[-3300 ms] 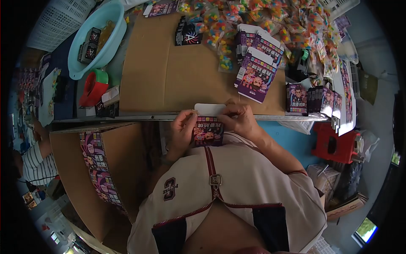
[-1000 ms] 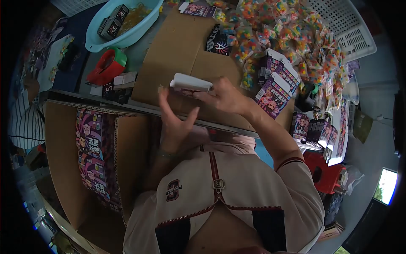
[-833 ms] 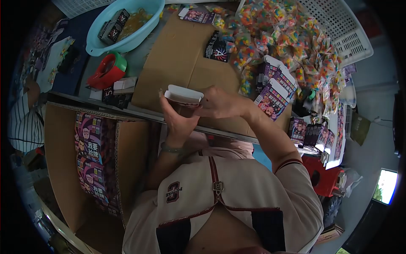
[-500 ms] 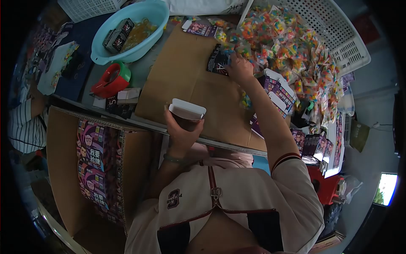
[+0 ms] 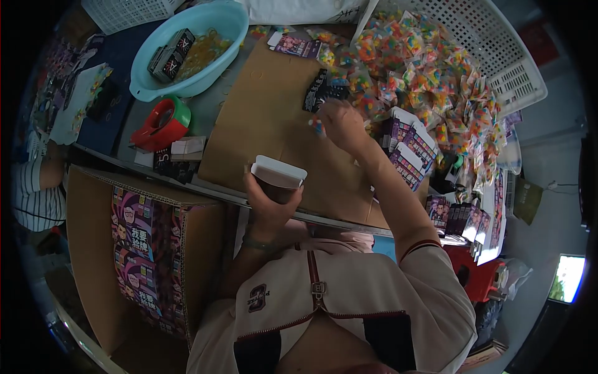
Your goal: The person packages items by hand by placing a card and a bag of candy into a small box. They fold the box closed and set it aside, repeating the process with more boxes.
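Observation:
My left hand (image 5: 269,209) is wrapped round a small cardboard box (image 5: 278,172), its white-edged top end open and facing away from me. Above the cardboard sheet, my right hand (image 5: 344,124) pinches a small clear packet of coloured candy (image 5: 316,127), which hangs off its left side, slightly blurred. Just beyond that hand lies a black printed pack (image 5: 319,92), partly covered by it. A large heap of similar candy packets (image 5: 430,75) spreads to the right of my right hand.
A flat cardboard sheet (image 5: 249,118) covers the table. At back left stand a blue basin (image 5: 144,93) with black packs and rubber bands, and a red tape dispenser (image 5: 149,134). Purple printed boxes (image 5: 411,149) lie right. A large carton (image 5: 87,249) stands left; a person's striped sleeve (image 5: 37,199) shows beyond.
My right hand has drawn back from the heap's edge and the black pack, towards me and left, with a candy packet now visible in its fingers. My left hand still holds the box.

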{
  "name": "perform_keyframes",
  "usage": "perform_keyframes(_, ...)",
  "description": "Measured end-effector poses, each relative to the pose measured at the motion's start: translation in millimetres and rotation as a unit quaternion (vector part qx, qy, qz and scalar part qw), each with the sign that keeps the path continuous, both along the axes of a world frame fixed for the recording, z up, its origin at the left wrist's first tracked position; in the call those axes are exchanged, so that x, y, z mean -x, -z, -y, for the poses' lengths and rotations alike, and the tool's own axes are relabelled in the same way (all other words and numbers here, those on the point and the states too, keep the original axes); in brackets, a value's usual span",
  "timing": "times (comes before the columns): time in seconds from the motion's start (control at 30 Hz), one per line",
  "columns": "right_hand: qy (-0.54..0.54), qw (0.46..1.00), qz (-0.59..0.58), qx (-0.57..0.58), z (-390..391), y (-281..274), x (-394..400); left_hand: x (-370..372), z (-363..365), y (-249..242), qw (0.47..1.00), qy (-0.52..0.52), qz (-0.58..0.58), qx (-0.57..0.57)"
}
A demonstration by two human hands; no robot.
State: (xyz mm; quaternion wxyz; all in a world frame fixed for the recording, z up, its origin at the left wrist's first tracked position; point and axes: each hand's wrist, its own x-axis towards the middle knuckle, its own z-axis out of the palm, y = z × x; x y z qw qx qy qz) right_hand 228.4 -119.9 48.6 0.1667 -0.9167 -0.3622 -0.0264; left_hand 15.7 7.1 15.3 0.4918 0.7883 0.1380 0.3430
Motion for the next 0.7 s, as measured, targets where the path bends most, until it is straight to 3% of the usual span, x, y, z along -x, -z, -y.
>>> perform_keyframes(0.17,0.040,0.997,0.021,-0.063,1,27,-23,1,0,11,1.000,-0.003,0.027,-0.016)
perform_keyframes(0.23,0.052,0.997,-0.061,-0.017,2,12,-32,1,-1,9,0.999,0.004,0.033,-0.008)
perform_keyframes(0.3,0.045,0.996,-0.075,0.031,0,1,-43,1,-1,6,0.999,0.027,-0.001,0.044)
perform_keyframes(0.37,0.035,0.993,-0.083,0.081,-1,-9,-47,-1,0,9,1.000,0.012,0.023,0.014)
perform_keyframes(0.63,0.012,0.988,-0.117,-0.101,1,1,9,-2,0,10,1.000,0.004,0.017,0.003)
perform_keyframes(0.7,-0.015,0.989,-0.098,-0.112,4,9,38,-1,-1,18,0.997,-0.020,0.051,-0.055)
